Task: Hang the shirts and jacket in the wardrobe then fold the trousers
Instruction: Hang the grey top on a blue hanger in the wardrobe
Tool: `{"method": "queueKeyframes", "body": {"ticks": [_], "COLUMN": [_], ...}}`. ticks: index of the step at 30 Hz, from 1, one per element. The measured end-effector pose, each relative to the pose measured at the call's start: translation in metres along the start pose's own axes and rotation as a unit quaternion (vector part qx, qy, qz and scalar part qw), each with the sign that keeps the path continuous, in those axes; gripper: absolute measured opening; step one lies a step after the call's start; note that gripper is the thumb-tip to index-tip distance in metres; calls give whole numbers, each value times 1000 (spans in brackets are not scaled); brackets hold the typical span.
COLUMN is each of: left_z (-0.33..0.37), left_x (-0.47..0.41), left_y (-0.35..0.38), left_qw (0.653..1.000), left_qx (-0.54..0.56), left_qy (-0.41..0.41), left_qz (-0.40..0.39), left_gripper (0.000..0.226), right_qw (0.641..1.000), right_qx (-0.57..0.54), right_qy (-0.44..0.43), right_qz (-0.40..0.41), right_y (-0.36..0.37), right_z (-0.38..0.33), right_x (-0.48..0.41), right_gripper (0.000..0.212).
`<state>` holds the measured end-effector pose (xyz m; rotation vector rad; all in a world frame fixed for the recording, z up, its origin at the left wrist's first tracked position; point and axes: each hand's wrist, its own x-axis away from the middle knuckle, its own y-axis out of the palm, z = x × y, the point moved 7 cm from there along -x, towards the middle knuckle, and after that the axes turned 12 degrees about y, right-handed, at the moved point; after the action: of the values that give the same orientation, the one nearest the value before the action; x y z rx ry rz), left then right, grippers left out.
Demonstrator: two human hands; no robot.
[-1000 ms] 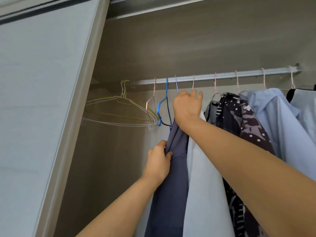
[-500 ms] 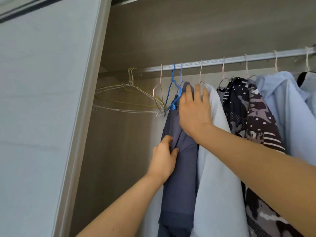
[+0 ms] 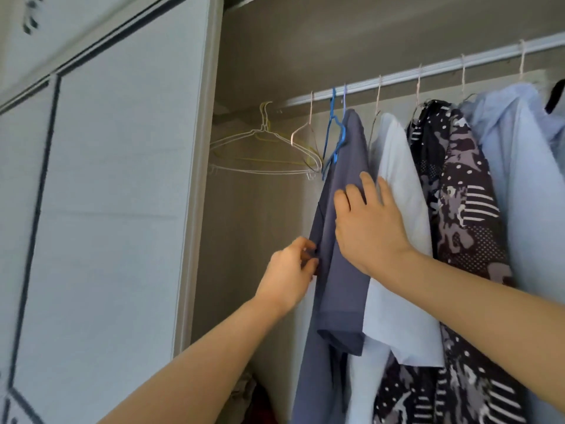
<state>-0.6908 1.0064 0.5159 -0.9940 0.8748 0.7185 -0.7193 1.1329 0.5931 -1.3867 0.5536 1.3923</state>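
A slate-blue shirt (image 3: 342, 228) hangs from the metal rail (image 3: 428, 71) inside the open wardrobe. My left hand (image 3: 290, 270) pinches the shirt's left edge at mid height. My right hand (image 3: 370, 221) lies flat with fingers spread on the shirt's shoulder and sleeve. To the right hang a pale blue-white shirt (image 3: 397, 209), a dark patterned shirt (image 3: 464, 209) and a light blue shirt (image 3: 526, 185).
Several empty wire hangers (image 3: 269, 154) and a blue hanger (image 3: 333, 133) hang at the rail's left end. The sliding wardrobe door (image 3: 116, 209) covers the left side. Dark and red fabric (image 3: 253, 396) lies low inside.
My right hand slid down from the hanger top at the rail to the slate-blue shirt's shoulder. The view shifted so the rail sits higher and more of the garments shows.
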Motion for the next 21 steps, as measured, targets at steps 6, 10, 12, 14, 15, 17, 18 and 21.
{"method": "queueKeyframes", "body": {"ticks": [6,10,12,14,15,17,18,21], "left_z": [12,29,37,45,49,56,60,64], "left_x": [69,129,161,193,209,241,258,314], "left_y": [-34,-57,-69,-82,-88,-99,-104,-122], "left_qw": [997,986,977,964,955,936,926,909], "left_qx": [-54,-151,-203,-257,-288,-345,-368,-396], "left_qy": [-44,-62,-68,-67,-63,-59,-63,-113], "left_qz": [39,31,10,-8,-20,-45,-53,-64], "left_gripper": [20,23,25,26,26,27,27,29], "right_qw": [994,981,970,957,951,937,928,902], "right_qx": [-89,-169,-209,-245,-262,-296,-315,-365], "right_qy": [-54,-93,-117,-150,-164,-187,-198,-228], "right_qz": [21,34,39,36,29,8,-4,-39], "right_y": [-20,-29,-32,-37,-39,-45,-50,-63], "right_z": [-21,-46,-62,-80,-90,-110,-119,-151], "right_x": [68,119,148,178,193,222,235,277], "right_gripper": [38,36,37,38,38,38,38,39]}}
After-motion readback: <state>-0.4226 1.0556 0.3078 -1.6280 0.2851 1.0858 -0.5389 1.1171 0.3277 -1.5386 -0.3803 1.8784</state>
